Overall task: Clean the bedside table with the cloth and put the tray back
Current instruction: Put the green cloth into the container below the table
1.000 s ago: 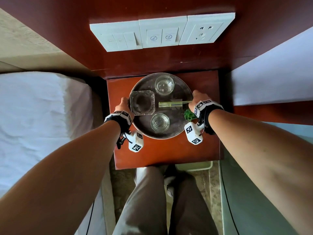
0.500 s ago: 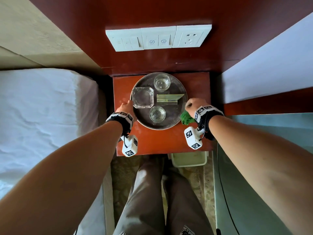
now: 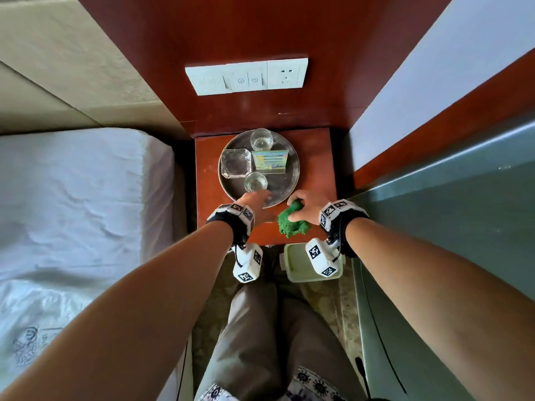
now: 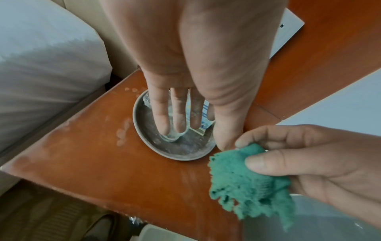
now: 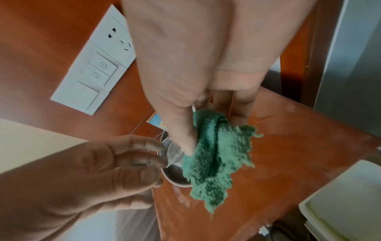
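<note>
Head view: your tray (image 3: 291, 180) sits mid-frame on the desk (image 3: 318, 157) w/ two glasses, a square glass dish (image 3: 236, 163) and a card (image 3: 270, 161). Your left hand (image 3: 257, 205) hangs over the tray's lower rim; your right hand (image 3: 304, 209) grips the green cloth (image 3: 291, 224) just right of it. Risk: a sweep w/ the cloth nudges the tray.

Left wrist view: left hand fingers (image 4: 160, 114) are straight and loose, holding nothing, tips right at the near glass (image 4: 171, 137). Bump it and it tips. White smears (image 4: 123, 128) left of the tray look like unwiped residue.

Right wrist view: thumb and fingers pinch the cloth, frayed end dangling by the glass rim (image 5: 175, 151); it could snag there.
</note>
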